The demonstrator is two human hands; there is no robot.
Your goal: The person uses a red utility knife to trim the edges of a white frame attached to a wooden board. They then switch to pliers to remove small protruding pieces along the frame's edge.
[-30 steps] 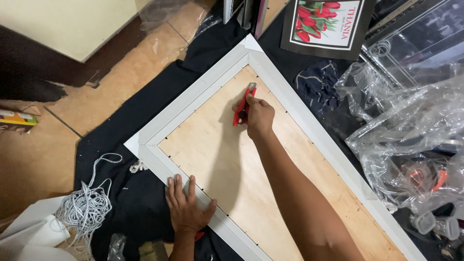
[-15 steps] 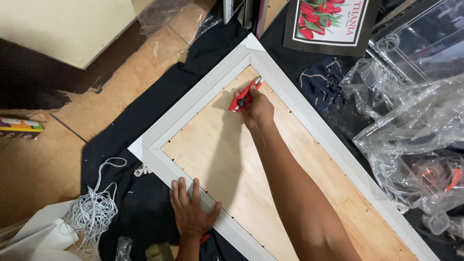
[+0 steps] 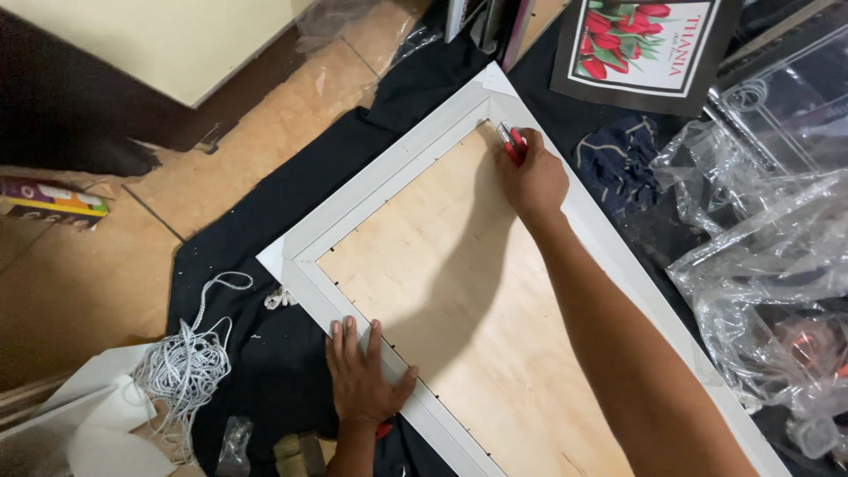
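A white picture frame (image 3: 371,196) lies face down on black cloth, its plywood backing board (image 3: 459,291) facing up. My right hand (image 3: 533,177) grips a small red-handled tool (image 3: 511,144), its tip near the far corner of the board, along the frame's inner edge. My left hand (image 3: 362,375) lies flat, fingers spread, pressing on the near rail of the frame. Small dark fasteners dot the board's edges.
A black cloth (image 3: 274,221) covers the tiled floor (image 3: 97,274) under the frame. A bundle of white cord (image 3: 190,362) lies left. Crumpled clear plastic (image 3: 768,265) sits right. A tulip print (image 3: 640,44) lies at the top. A colourful box (image 3: 53,199) rests far left.
My right hand has moved the red tool along the frame's inner edge toward the far corner. My left hand has stayed pressed on the near rail.
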